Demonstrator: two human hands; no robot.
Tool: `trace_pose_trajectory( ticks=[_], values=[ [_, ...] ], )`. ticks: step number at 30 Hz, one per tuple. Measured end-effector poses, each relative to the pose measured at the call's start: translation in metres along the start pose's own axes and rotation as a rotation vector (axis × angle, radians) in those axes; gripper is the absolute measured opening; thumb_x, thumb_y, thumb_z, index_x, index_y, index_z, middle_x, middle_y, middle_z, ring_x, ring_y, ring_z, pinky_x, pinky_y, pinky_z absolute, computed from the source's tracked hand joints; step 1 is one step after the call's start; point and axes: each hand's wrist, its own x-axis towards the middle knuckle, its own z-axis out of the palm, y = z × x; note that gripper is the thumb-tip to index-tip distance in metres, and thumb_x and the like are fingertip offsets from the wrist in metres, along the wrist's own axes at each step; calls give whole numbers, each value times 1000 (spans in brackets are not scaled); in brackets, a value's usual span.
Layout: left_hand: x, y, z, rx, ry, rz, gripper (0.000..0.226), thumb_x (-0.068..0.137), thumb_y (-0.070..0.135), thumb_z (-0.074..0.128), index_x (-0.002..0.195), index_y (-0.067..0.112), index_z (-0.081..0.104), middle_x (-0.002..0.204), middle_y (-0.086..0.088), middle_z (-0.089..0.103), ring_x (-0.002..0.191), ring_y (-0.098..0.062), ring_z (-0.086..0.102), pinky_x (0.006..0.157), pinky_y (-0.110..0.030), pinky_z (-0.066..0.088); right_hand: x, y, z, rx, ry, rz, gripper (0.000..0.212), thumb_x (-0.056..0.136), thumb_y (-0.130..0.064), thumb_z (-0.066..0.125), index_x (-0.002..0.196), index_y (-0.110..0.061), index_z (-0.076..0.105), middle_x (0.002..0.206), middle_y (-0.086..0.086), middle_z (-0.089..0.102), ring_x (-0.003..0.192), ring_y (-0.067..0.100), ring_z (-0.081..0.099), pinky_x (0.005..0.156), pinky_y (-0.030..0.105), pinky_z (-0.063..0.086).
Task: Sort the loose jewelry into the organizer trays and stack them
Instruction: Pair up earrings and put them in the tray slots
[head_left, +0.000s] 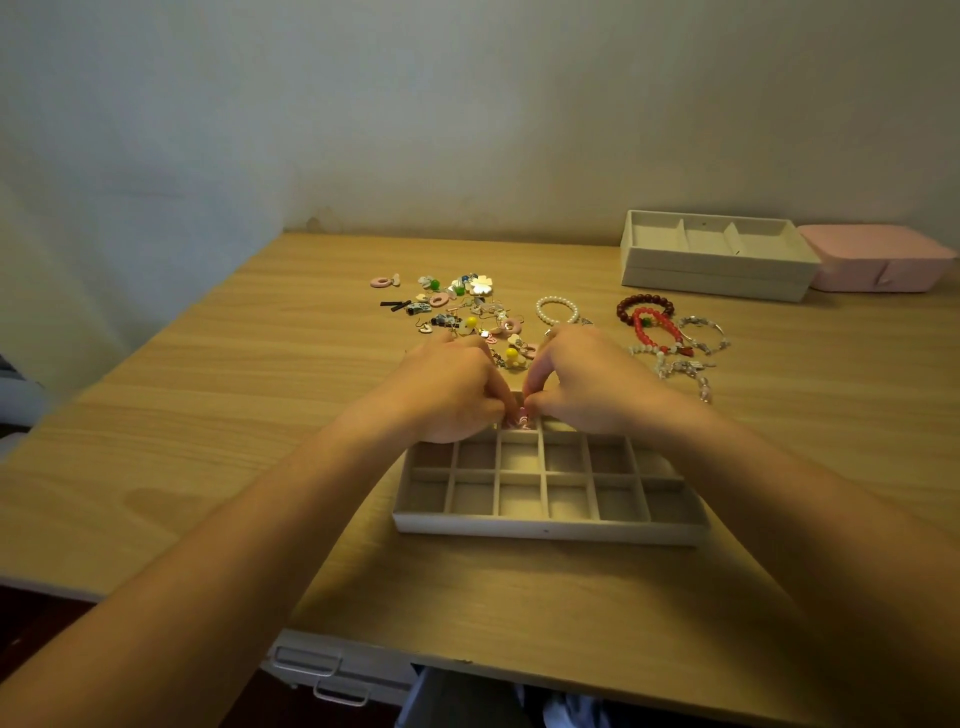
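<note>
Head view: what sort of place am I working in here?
Probably a home desk in a private room, perhaps a bedroom: a wood-grain tabletop pushed against a plain wall, loose earrings and bead bracelets spread beside organizer trays, and a pink box.

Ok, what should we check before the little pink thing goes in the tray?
1. Pink piece pinched at the fingertips of the left hand and right hand: ok.
2. Pink piece over the far row of the grid tray: ok.
3. Compartment under it free: cannot tell, the hands hide it.
4. The two nearer rows free: ok.
5. Earring pile sorted: not ok, it lies loose beyond the tray.
6. Bracelets sorted: not ok, they lie loose on the table, right of the pile.
</note>
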Motion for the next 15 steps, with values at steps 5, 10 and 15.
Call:
trace_pose_trajectory(
  ticks=[5,10,15],
  values=[
    [-1,0,-4,118,-49,79,21,97,44,56,108,51,72,111,19,46,104,-17,36,84,-32,35,-1,-9,5,-197,39,-57,12,86,-24,71,92,-28,81,102,-3,59,105,23,55,87,42,53],
    [-2,-1,-4,39,-56,127,24,97,34,58,114,40,74,119,6,59,116,-17,46,87,-25,29,1,-13,12,-186,100,13,9,84,-22,74,87,-23,82,90,-3,67,88,21,64,76,39,59],
    [-3,-3,-7,-77,-69,96,24,97,25,60,112,36,76,113,6,67,106,-14,55,89,-29,45,5,-2,0,141,51,140,15,87,-11,70,82,-21,80,80,-8,69,80,10,64,67,27,55]
  ],
)
